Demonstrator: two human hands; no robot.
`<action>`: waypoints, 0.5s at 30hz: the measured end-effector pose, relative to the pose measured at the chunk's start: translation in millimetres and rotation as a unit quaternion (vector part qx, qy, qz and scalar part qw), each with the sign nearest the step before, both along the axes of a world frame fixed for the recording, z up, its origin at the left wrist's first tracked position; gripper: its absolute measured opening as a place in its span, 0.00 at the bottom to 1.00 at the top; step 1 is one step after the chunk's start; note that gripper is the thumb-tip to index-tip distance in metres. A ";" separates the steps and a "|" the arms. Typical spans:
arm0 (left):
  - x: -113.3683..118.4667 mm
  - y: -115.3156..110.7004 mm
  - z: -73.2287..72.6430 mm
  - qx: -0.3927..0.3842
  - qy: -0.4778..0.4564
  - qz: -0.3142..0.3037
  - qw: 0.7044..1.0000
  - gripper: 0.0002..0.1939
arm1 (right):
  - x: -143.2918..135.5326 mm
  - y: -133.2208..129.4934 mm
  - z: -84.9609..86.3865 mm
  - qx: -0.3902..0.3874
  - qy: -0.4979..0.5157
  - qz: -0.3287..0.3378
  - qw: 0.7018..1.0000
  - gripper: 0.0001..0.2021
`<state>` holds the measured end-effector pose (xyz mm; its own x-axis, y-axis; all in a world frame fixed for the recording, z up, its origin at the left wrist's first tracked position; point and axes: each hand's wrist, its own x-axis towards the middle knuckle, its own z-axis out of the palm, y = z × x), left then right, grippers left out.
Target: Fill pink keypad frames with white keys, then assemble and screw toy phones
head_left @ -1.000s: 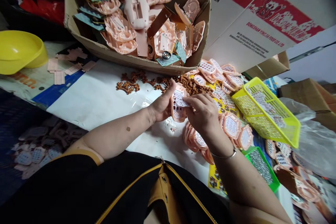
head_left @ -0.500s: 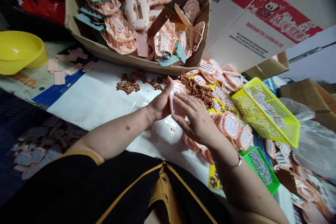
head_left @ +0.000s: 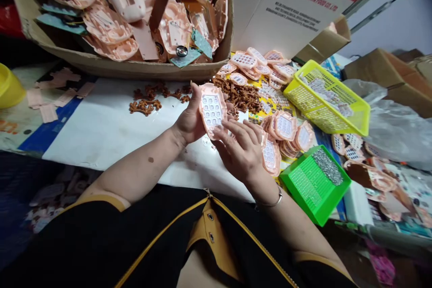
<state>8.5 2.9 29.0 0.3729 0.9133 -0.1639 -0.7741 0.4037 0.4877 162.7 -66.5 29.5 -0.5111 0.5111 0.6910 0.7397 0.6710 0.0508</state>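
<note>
My left hand [head_left: 191,119] is closed around the left side of a pale pink plastic toy shell [head_left: 201,108], with the thumb along its upper edge. Set into the shell is a white keypad sheet [head_left: 212,110] with rows of small printed keys, facing up toward me. My right hand [head_left: 241,150] has its fingers loosely spread, the fingertips touching the shell's lower right edge. Beside that hand rests a stack of similar keypad shells [head_left: 271,155]. Small brown plastic pieces [head_left: 238,96] lie heaped just beyond the held shell.
A cardboard box [head_left: 145,72] full of pink housings and circuit boards stands behind. To the right are more keypad shells [head_left: 285,125], a yellow basket [head_left: 324,112] of small pale pieces and a green tray [head_left: 297,198] of screws. A yellow bowl [head_left: 10,87] sits far left.
My right hand has slid off the keypad face to the shell's lower edge, uncovering the keys. The view has turned to the right, and more of the green tray shows.
</note>
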 end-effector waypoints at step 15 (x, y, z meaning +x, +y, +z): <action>-28.4 -51.0 -20.9 -0.002 0.289 -0.016 0.957 0.22 | -5.7 -39.6 -31.6 0.047 -0.028 0.060 0.997 0.06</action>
